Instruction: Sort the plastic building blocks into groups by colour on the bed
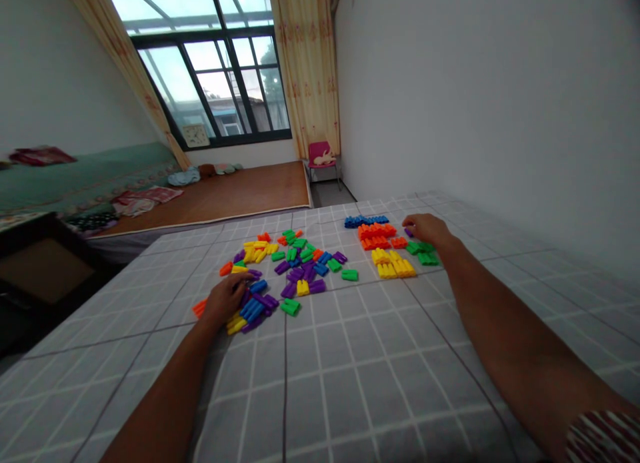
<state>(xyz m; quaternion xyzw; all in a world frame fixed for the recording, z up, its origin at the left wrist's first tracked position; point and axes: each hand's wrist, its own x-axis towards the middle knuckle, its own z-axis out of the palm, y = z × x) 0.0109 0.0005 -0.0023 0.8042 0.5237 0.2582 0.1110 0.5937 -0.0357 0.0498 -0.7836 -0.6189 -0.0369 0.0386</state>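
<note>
My left hand [226, 300] rests at the left side of a loose heap of plastic building blocks, its fingers curled in over the pieces. What lies under those fingertips is hidden. Beside it are blue blocks [253, 309], purple blocks [270, 301] and a yellow block [235, 324]. My right hand [427, 229] is at the far right, fingers bent round a small purple block [409, 233] that partly shows beneath them. Close to that hand are green blocks [425, 253], orange blocks [377, 236], yellow blocks [395, 266] and blue blocks [367, 221], grouped by colour.
A grey checked cloth [340, 376] covers the table. More mixed blocks [303, 263] are scattered at its middle, with a single green block [291, 307] nearer me. Beyond stand a bed [250, 189] and a pink chair [320, 153]; a white wall [475, 96] runs along the right.
</note>
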